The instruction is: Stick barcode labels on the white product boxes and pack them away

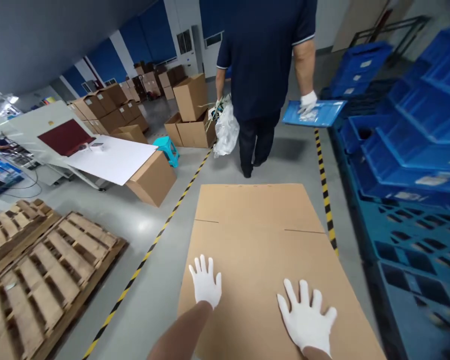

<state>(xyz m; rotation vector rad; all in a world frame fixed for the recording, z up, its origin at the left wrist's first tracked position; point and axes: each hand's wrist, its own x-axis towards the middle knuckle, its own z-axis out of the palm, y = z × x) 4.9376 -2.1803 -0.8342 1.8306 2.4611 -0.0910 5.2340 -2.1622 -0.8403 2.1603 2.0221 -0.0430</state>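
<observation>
Grey floor [142,227] runs away through the workshop, and striped tape [146,256] cuts along it left of the cardboard [251,255]. That big flat cardboard is right in front of me, near and central, and both gloves are on it! My left hand [206,285] lies palm down near its left edge, fingers spread, gripping nothing; my right hand [306,317] is splayed wide too, flat on the near right part, holding nothing either. Just beyond the far edge, a person [268,65] has their back to me, clear plastic [227,127] in one hand and a blue panel [332,112] in the other. Wooden pallets [60,270] lie near left, blue crates [427,130] are stacked right, and brown boxes [108,107] fill the far left.
</observation>
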